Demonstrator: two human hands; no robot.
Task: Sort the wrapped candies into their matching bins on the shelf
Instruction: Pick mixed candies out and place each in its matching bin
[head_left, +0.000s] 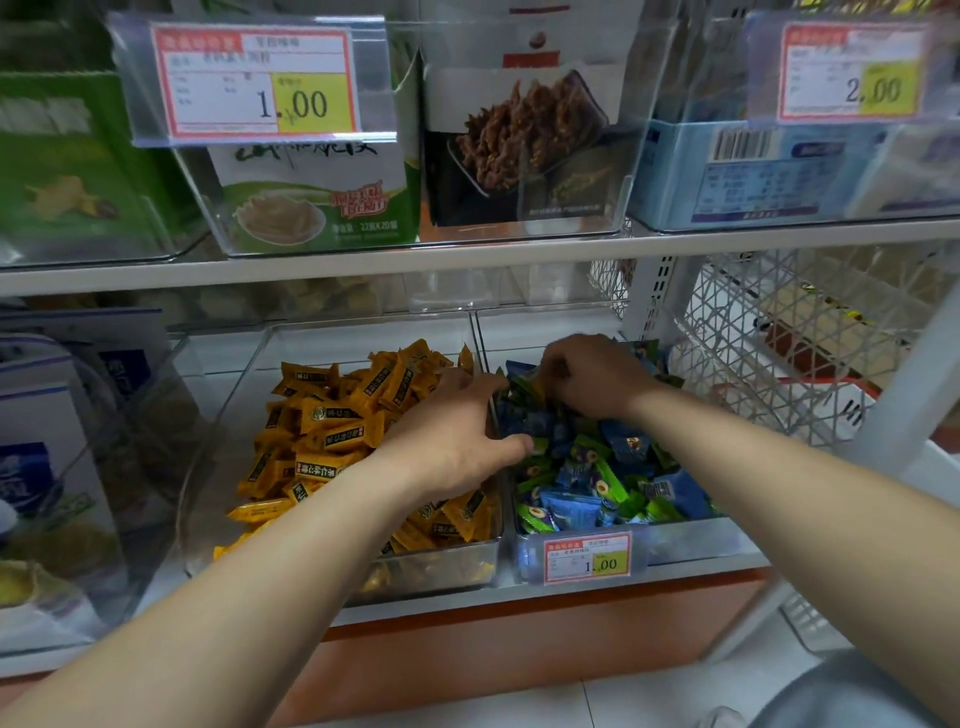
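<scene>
Right now I am in the middle of the sorting step, digging for candies that lie in the wrong bin. My left hand (452, 436) lies across the wall between the two clear bins, fingers stretched out and thumb spread wide on the blue and green candies (597, 478); I see nothing held in it. My right hand (597, 382) is deep at the back of the right bin (685, 540), fingers curled down into the pile, and I cannot tell if it has a candy pinched or not. The orange candies (332, 431) fill the left bin (447, 566). I think the next move is to pinch just one stray candy, lift it over the wall and drop it with its own kind, without dragging others along. The price tag (587, 558) on the right bin says 1.00. Up above, one tag (254, 83) says 1.00 and another tag (852, 73) says 2.00. The words on the wrappers are too blurry to read.
</scene>
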